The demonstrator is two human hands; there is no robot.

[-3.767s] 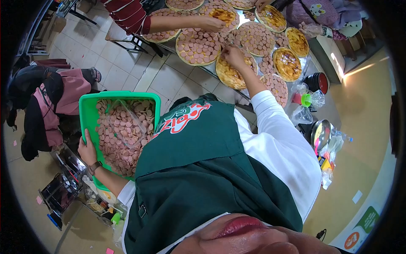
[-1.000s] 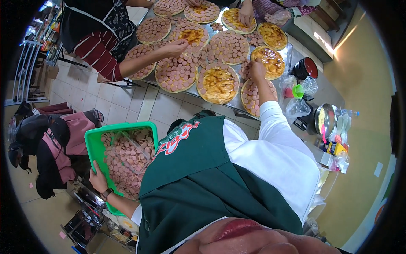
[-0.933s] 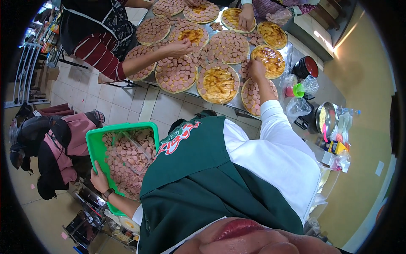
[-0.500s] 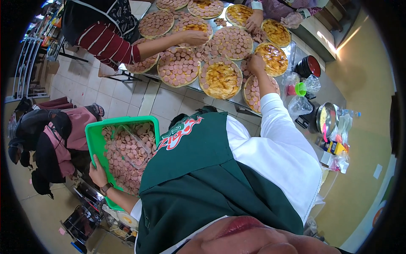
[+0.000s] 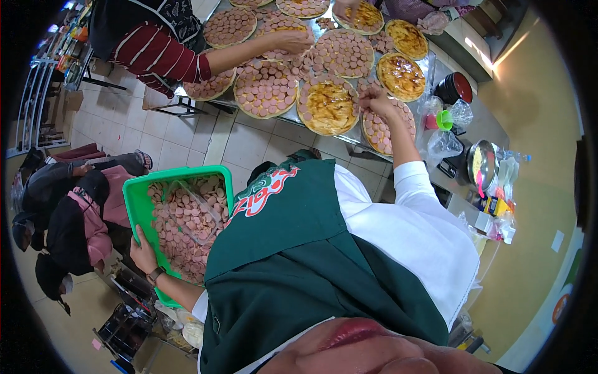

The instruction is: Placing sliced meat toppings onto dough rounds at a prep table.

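Observation:
My left hand (image 5: 143, 254) grips the rim of a green plastic tub (image 5: 128, 198) held against my side. Inside it lie many round pink sausage slices (image 5: 180, 218) and a clear plastic bag. My right hand (image 5: 379, 101) is over the table's near side, fingers drawn together; what they hold is too small to make out. Beneath and beside that hand are a pizza covered with sausage slices (image 5: 389, 132) and a pizza base with brown sauce (image 5: 329, 112). Loose slices lie between the rounds.
Across the metal table (image 5: 430, 70), a person's hand (image 5: 293, 41) works over a topped pizza; another hand (image 5: 346, 9) reaches over a sauced base. On the right stand black-and-red bowls (image 5: 453, 88), a green cup (image 5: 443, 120) and a metal bowl (image 5: 483, 163). People sit at left.
My right hand has shifted slightly left and down from beside the sauced base at right. The far person's hand has moved up and left, away from the loose slices.

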